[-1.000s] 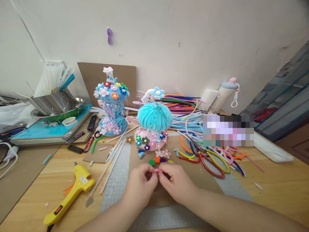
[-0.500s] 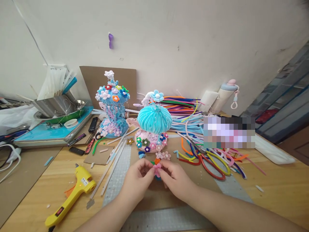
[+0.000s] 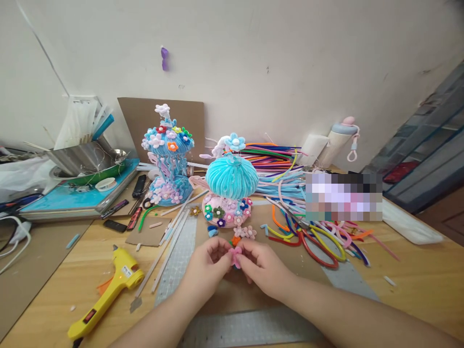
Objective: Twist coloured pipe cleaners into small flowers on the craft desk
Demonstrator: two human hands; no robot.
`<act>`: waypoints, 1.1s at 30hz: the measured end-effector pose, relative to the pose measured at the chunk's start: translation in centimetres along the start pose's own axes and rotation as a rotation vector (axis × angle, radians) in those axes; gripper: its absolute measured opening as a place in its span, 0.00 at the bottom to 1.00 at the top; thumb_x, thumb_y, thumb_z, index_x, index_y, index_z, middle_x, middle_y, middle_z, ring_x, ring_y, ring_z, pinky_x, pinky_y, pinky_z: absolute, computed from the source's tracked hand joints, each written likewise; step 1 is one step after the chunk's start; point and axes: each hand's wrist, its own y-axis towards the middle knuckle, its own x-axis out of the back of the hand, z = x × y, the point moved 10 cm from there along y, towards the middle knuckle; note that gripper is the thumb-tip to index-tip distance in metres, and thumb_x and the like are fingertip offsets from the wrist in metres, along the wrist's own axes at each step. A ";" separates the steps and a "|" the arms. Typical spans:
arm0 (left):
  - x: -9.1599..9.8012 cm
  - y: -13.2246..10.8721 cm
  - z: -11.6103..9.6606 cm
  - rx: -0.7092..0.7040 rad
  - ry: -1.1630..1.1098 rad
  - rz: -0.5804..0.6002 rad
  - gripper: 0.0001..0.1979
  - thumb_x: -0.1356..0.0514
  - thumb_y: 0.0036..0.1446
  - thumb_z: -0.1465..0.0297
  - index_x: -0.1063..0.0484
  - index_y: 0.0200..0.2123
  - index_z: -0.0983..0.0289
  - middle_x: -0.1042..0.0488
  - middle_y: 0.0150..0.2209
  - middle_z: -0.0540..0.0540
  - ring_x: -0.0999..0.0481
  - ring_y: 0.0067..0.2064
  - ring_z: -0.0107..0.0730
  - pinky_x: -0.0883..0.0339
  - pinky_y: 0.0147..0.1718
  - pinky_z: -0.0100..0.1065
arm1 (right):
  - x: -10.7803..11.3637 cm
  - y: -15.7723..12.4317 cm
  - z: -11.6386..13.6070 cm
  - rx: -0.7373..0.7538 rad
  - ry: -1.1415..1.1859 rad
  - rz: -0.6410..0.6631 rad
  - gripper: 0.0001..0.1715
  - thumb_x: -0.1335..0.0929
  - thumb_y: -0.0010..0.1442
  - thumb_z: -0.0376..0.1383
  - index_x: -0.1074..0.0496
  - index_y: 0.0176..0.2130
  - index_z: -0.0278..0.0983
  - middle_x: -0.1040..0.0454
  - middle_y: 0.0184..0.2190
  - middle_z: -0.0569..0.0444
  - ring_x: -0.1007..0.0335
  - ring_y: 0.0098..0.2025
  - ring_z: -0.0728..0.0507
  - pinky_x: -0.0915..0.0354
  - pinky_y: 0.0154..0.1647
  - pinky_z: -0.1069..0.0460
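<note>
Between my left hand (image 3: 213,263) and my right hand (image 3: 259,266) is a small pink pipe-cleaner flower (image 3: 236,257), pinched by the fingertips of both. Just beyond my fingers lie an orange flower (image 3: 236,240) and pale pink flowers (image 3: 249,232) on the cardboard sheet (image 3: 297,270). Behind them stands a fuzzy turquoise dome (image 3: 232,178) topped with a light blue flower (image 3: 237,142). Its pink round base (image 3: 226,218) carries several small coloured flowers. To the left rises a blue jellyfish-like figure (image 3: 170,145) dotted with flowers.
A yellow glue gun (image 3: 110,295) lies at the left, near clear glue sticks (image 3: 163,258). Red-and-yellow-handled scissors (image 3: 319,249) rest at the right among pipe cleaners (image 3: 286,186). A steel bowl (image 3: 81,159) stands back left; a bottle (image 3: 337,145) leans at the wall.
My hands stay in almost the same spot, still pinching the pink flower, which has turned slightly between the fingertips. The view has shifted very little.
</note>
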 end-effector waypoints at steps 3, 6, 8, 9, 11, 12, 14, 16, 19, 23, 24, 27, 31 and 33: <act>0.1 -0.1 0.0 -0.023 0.065 -0.009 0.07 0.41 0.48 0.67 0.33 0.27 0.66 0.30 0.24 0.50 0.33 0.26 0.26 0.39 0.27 0.27 | 0.3 0.1 -0.1 0.001 -0.026 -0.028 0.10 0.40 0.61 0.36 0.37 0.29 0.36 0.41 0.16 0.63 0.45 0.18 0.53 0.49 0.21 0.58; -0.1 -0.2 0.1 -0.014 0.060 -0.001 0.08 0.42 0.49 0.66 0.34 0.28 0.66 0.31 0.24 0.50 0.32 0.26 0.27 0.39 0.27 0.28 | 0.3 0.1 0.1 0.014 -0.043 -0.021 0.10 0.40 0.61 0.36 0.36 0.29 0.36 0.40 0.17 0.62 0.44 0.19 0.52 0.49 0.22 0.57; -0.2 -0.2 0.0 -0.027 0.062 0.000 0.08 0.42 0.50 0.66 0.34 0.29 0.65 0.31 0.24 0.50 0.32 0.27 0.27 0.39 0.27 0.28 | 0.2 0.1 0.5 0.032 -0.067 -0.012 0.11 0.40 0.61 0.36 0.36 0.29 0.36 0.39 0.17 0.61 0.43 0.20 0.52 0.48 0.22 0.57; -0.2 -0.2 -0.1 -0.032 0.074 0.003 0.08 0.42 0.50 0.66 0.34 0.29 0.65 0.31 0.24 0.50 0.32 0.27 0.27 0.39 0.27 0.28 | 0.2 0.0 0.7 0.043 -0.084 -0.010 0.11 0.40 0.61 0.36 0.37 0.28 0.36 0.39 0.17 0.61 0.43 0.20 0.52 0.48 0.22 0.57; -0.3 -0.2 0.0 -0.033 0.112 0.009 0.08 0.42 0.49 0.66 0.34 0.28 0.66 0.31 0.24 0.50 0.32 0.27 0.27 0.39 0.27 0.28 | 0.3 -0.1 1.2 0.067 -0.128 -0.011 0.11 0.40 0.61 0.36 0.37 0.28 0.36 0.39 0.18 0.61 0.43 0.21 0.52 0.48 0.23 0.57; -0.3 -0.2 0.1 -0.034 0.132 0.010 0.08 0.42 0.49 0.66 0.34 0.28 0.66 0.31 0.24 0.50 0.33 0.27 0.27 0.40 0.27 0.27 | 0.3 -0.2 1.4 0.080 -0.152 -0.010 0.11 0.40 0.61 0.36 0.37 0.27 0.36 0.39 0.18 0.61 0.42 0.21 0.52 0.48 0.23 0.57; -0.3 -0.3 0.1 -0.051 0.165 0.010 0.07 0.42 0.49 0.66 0.34 0.28 0.65 0.32 0.24 0.50 0.33 0.27 0.27 0.40 0.26 0.27 | 0.2 -0.3 1.9 0.112 -0.189 0.006 0.13 0.41 0.62 0.36 0.37 0.27 0.35 0.38 0.19 0.60 0.42 0.22 0.51 0.48 0.24 0.57; -0.4 -0.3 -0.1 -0.074 0.184 0.018 0.06 0.42 0.49 0.67 0.34 0.27 0.65 0.32 0.24 0.49 0.34 0.27 0.27 0.40 0.26 0.27 | 0.0 -0.4 2.1 0.134 -0.191 0.030 0.14 0.41 0.62 0.36 0.37 0.26 0.35 0.37 0.19 0.59 0.41 0.22 0.51 0.47 0.25 0.57; -0.5 -0.4 -0.5 -0.075 0.164 0.040 0.06 0.42 0.49 0.68 0.33 0.27 0.65 0.32 0.23 0.49 0.34 0.27 0.27 0.40 0.27 0.27 | -0.1 -0.3 1.3 0.101 -0.084 0.053 0.16 0.42 0.63 0.38 0.37 0.26 0.35 0.39 0.16 0.61 0.42 0.21 0.52 0.46 0.24 0.57; -0.7 -0.5 -1.0 -0.012 0.054 0.099 0.05 0.41 0.47 0.70 0.33 0.27 0.66 0.32 0.22 0.49 0.34 0.25 0.26 0.40 0.27 0.28 | -0.7 0.0 -0.1 0.004 0.163 0.103 0.15 0.42 0.62 0.40 0.38 0.27 0.35 0.42 0.14 0.63 0.45 0.16 0.54 0.48 0.20 0.58; -0.8 -0.5 -1.0 0.006 0.028 0.115 0.05 0.41 0.47 0.70 0.33 0.26 0.66 0.32 0.22 0.49 0.34 0.25 0.25 0.39 0.27 0.28 | -0.9 0.0 -0.2 -0.010 0.197 0.119 0.15 0.42 0.62 0.41 0.38 0.28 0.35 0.41 0.15 0.63 0.46 0.16 0.54 0.48 0.20 0.58; -0.6 -0.4 -0.8 0.020 0.026 0.102 0.06 0.41 0.46 0.69 0.34 0.25 0.66 0.32 0.21 0.49 0.34 0.24 0.26 0.39 0.26 0.28 | -1.1 0.0 0.1 -0.017 0.181 0.128 0.14 0.41 0.61 0.41 0.37 0.29 0.35 0.39 0.16 0.62 0.44 0.17 0.54 0.47 0.20 0.58; 0.2 -0.2 -0.9 -0.044 0.136 -0.002 0.06 0.41 0.47 0.67 0.33 0.26 0.65 0.31 0.23 0.49 0.32 0.26 0.28 0.41 0.26 0.27 | -0.2 -0.2 0.9 0.040 -0.004 0.041 0.12 0.40 0.60 0.40 0.37 0.29 0.35 0.39 0.18 0.61 0.44 0.19 0.53 0.48 0.20 0.58; 0.3 -0.3 -0.8 -0.058 0.199 -0.022 0.07 0.41 0.47 0.67 0.32 0.26 0.65 0.31 0.23 0.50 0.32 0.27 0.29 0.41 0.25 0.27 | 0.1 -0.3 1.1 0.067 -0.086 -0.002 0.11 0.40 0.59 0.37 0.38 0.27 0.35 0.40 0.20 0.60 0.46 0.20 0.52 0.49 0.20 0.58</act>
